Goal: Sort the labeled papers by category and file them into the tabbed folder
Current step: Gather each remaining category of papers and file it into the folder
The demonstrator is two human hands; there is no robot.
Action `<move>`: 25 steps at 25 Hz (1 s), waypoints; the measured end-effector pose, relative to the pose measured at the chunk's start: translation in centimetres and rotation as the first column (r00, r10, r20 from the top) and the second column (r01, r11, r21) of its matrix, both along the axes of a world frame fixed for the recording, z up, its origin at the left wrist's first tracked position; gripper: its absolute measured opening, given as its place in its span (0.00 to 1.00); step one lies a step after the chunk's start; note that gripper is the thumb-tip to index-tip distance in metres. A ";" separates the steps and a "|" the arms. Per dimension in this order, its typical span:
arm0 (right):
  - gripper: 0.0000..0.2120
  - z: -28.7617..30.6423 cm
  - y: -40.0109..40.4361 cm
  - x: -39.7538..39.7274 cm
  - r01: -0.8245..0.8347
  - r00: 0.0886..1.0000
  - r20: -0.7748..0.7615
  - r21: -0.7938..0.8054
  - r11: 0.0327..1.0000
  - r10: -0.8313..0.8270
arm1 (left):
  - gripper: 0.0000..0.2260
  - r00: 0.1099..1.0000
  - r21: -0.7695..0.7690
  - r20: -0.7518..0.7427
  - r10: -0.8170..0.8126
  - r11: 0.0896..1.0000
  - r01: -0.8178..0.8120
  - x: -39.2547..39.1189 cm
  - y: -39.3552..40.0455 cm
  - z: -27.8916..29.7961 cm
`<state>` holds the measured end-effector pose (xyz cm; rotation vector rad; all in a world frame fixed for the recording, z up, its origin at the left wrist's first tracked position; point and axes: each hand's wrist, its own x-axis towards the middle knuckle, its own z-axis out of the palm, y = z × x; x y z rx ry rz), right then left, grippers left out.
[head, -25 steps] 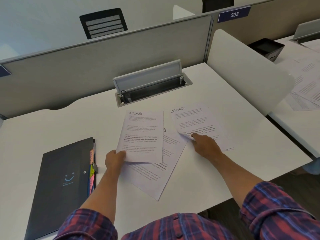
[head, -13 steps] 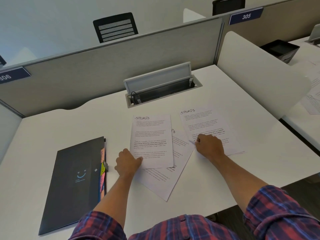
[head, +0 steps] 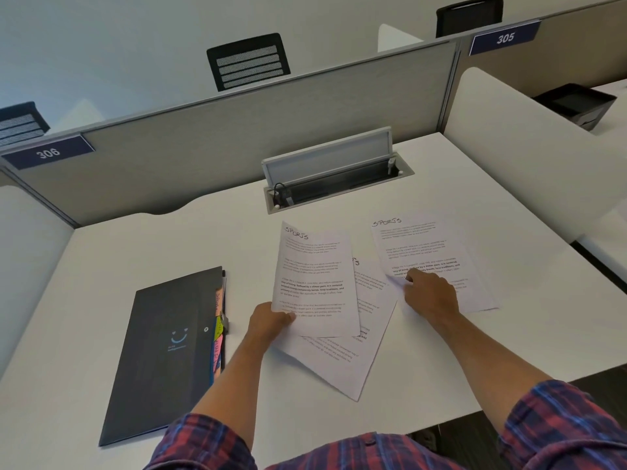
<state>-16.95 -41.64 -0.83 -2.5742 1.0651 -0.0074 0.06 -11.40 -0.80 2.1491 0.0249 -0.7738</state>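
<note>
The body text on all three sheets is too small and soft to read; only the handwritten heading of the left sheet [head: 314,279] and of the right sheet [head: 431,256] can be made out. The middle sheet [head: 342,361] lies largely under the left one, its heading covered but for the last letter or so. The left hand [head: 269,322] hides that sheet's lower left corner, and its fingers are tucked out of sight beneath the paper. The right hand [head: 431,296] covers part of the right sheet's lower text. The coloured tabs [head: 219,329] along the folder's [head: 163,354] edge carry writing too small to read. The bench [head: 101,266] is cut off by the frame's lower left edge.
</note>
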 end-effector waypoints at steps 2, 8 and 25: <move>0.07 0.1 0.1 -0.2 0.052 0.996 0.074 0.025 0.998 -0.053 | 0.10 0.997 -0.074 0.043 0.056 0.996 -0.053 -0.3 0.6 -0.3; 0.08 0.4 1.1 -0.5 0.182 0.916 0.372 -0.047 0.982 -0.152 | 0.11 0.963 -0.164 -0.036 0.265 0.949 -0.268 -1.0 1.8 -0.6; 0.13 3.0 5.1 2.7 0.226 0.726 0.683 -0.137 0.964 -0.073 | 0.13 0.900 -0.129 -0.338 0.273 0.934 -0.332 -0.5 4.1 -0.2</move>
